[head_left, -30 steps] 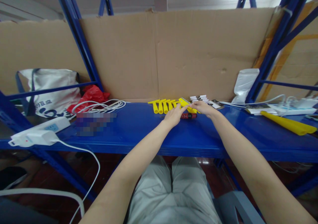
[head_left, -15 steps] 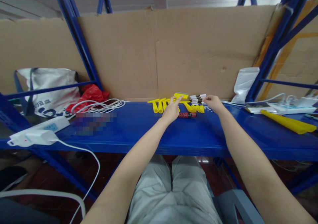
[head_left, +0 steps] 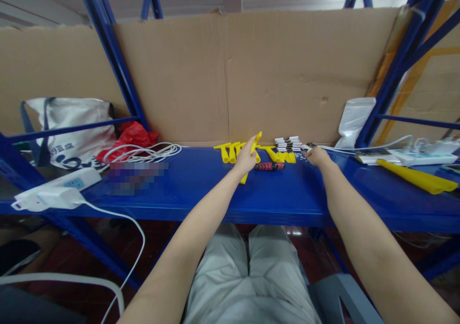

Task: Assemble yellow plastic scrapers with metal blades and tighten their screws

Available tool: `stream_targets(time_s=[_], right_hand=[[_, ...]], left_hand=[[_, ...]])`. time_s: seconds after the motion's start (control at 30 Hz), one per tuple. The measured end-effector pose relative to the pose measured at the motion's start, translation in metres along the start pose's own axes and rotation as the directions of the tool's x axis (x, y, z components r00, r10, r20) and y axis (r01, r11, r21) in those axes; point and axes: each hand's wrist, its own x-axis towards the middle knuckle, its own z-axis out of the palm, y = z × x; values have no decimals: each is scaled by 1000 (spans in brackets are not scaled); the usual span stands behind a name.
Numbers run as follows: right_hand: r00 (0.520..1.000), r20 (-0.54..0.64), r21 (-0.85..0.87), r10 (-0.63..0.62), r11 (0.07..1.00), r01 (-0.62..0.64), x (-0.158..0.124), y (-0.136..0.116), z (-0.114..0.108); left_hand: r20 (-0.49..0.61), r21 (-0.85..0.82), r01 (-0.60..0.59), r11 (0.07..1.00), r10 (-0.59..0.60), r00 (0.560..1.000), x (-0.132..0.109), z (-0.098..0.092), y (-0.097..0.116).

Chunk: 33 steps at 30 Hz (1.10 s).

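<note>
My left hand (head_left: 245, 160) is closed round a long yellow plastic piece (head_left: 255, 144) and holds it tilted above the blue shelf (head_left: 201, 190). Behind it lies a row of several more yellow pieces (head_left: 230, 151), and a red and black tool (head_left: 269, 166) rests just to its right. My right hand (head_left: 316, 156) is curled with its fingers pinched on a small dark and white item (head_left: 308, 147) at the shelf's back. A stack of white strips with dark discs (head_left: 286, 143) lies between my two hands.
A cardboard sheet (head_left: 251, 75) backs the shelf. On the left are a coiled white cable (head_left: 143, 152), a red bag (head_left: 132, 135), a white tote bag (head_left: 72, 127) and a power strip (head_left: 53, 192). On the right lie a long yellow piece (head_left: 417, 178), a power strip (head_left: 424, 158) and a white pouch (head_left: 355, 118).
My left hand has picked a yellow piece off the shelf and raised it on a slant. My right hand has let go of it and moved right to the small item.
</note>
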Motion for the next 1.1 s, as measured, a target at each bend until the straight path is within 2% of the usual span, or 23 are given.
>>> stream_targets(time_s=[0.1,0.23,0.47,0.6,0.7,0.8,0.9,0.97,1.1], right_hand=[[994,96,-91,59,995,-50,-8,-10,-7],[987,159,-152,33,988,-8,-16,-19,-14],[983,182,-231,-21,971,64,-20,-24,-15],[985,171,-204,-34,977,69,-20,-25,-13],[991,128,-122,-40,991,56,-17,-26,-13],[998,49,-18,-35,999,35,-14,-29,-14],[996,-66,202,-67,976,79,-12,-41,-17],[985,-135,394,-112,906,157,-15,-53,-19],[948,-206,682,-242,660,317,-25,-82,-19]], left_hand=[[4,-22,19,1000,-19,1000,-1,0,1],[18,-37,10,999,-9,1000,-1,-1,1],[38,-42,53,998,-51,998,-1,-1,1],[62,-71,171,983,-167,984,-2,0,5],[112,-166,278,946,-262,959,-4,2,9],[185,-283,343,895,-300,936,-6,3,13],[269,-371,408,834,-324,907,-6,2,15],[317,-411,443,796,-331,889,-6,0,17],[390,-462,499,733,-338,857,-7,-2,20]])
